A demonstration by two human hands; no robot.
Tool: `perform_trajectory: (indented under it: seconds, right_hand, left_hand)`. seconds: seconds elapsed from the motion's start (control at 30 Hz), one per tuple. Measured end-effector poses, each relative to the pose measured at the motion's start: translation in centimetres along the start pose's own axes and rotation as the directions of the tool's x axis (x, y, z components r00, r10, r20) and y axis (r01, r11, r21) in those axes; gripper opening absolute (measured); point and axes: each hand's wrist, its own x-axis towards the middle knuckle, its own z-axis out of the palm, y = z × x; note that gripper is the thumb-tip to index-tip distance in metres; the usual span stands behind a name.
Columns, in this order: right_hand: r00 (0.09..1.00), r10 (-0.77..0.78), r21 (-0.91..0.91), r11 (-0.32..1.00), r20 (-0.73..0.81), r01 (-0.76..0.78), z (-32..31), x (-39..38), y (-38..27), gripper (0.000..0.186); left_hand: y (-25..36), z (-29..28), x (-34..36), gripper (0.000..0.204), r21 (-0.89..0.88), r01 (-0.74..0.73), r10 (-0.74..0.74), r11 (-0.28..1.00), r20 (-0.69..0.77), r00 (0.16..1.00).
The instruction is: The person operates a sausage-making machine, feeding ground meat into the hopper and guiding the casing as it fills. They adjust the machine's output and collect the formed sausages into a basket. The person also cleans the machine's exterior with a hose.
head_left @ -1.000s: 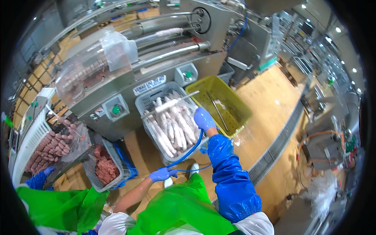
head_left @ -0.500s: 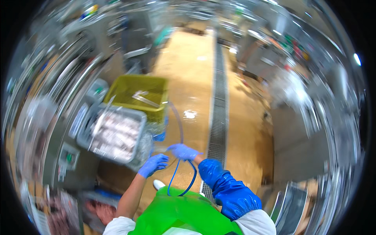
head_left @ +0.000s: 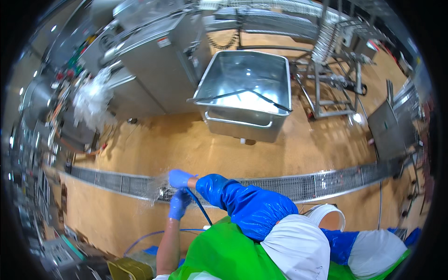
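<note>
Water sprays over the floor drain grate (head_left: 298, 186) from where my gloved hands are. My right hand (head_left: 179, 178), below a blue sleeve, is closed on the blue hose (head_left: 200, 205), which runs down toward the green apron. My left hand (head_left: 178, 205), bare-armed and in a purple-blue glove, is just under the right one beside the hose; its fingers are partly hidden, so I cannot tell their grip.
A large steel bin (head_left: 242, 128) with dark bars across it stands ahead, between a steel cabinet (head_left: 156, 70) and a metal frame machine (head_left: 331, 112). A white bucket (head_left: 333, 212) and a co-worker's sleeve (head_left: 340, 245) are at lower right; a yellow crate (head_left: 123, 270) is at lower left.
My view has swung right, away from the sausage baskets and machine, to the drain and steel bin. Both hands have come close together around the hose, with spray showing beside them.
</note>
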Motion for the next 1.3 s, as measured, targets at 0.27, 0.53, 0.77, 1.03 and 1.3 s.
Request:
perform_trajectory:
  seconds: [0.27, 0.53, 0.77, 1.03, 1.3]
  right_hand:
    - [0.878, 0.435, -0.389, 0.787, -0.199, -0.478, -14.1, -6.6, 18.6, 0.014]
    - [0.555, 0.764, -0.257, 0.493, -0.329, -0.831, -19.7, -8.1, 33.7, 0.010]
    - [0.565, 0.665, -0.349, 0.445, -0.488, -0.825, -21.0, -14.2, 45.8, 0.015]
    - [0.360, 0.931, -0.179, 0.345, -0.057, -0.921, -20.3, -15.4, 46.9, 0.025]
    - [0.834, 0.528, 0.160, 0.848, -0.160, -0.506, -19.0, 3.8, 42.8, 0.047]
  left_hand:
    - [6.8, 16.1, 5.0, 0.039, 0.389, -0.034, -0.115, 0.921, 0.353, 0.929]
    - [12.8, 23.1, 17.1, 0.044, 0.799, -0.155, -0.334, 0.581, 0.408, 0.849]
    - [15.9, 28.2, 29.5, 0.051, 0.654, -0.612, -0.245, 0.444, 0.746, 0.619]
    - [20.8, 27.3, 31.3, 0.064, 0.870, -0.244, -0.274, 0.429, 0.383, 0.882]
    - [23.9, 22.2, 24.6, 0.059, 0.809, 0.067, -0.068, 0.584, -0.033, 0.997]
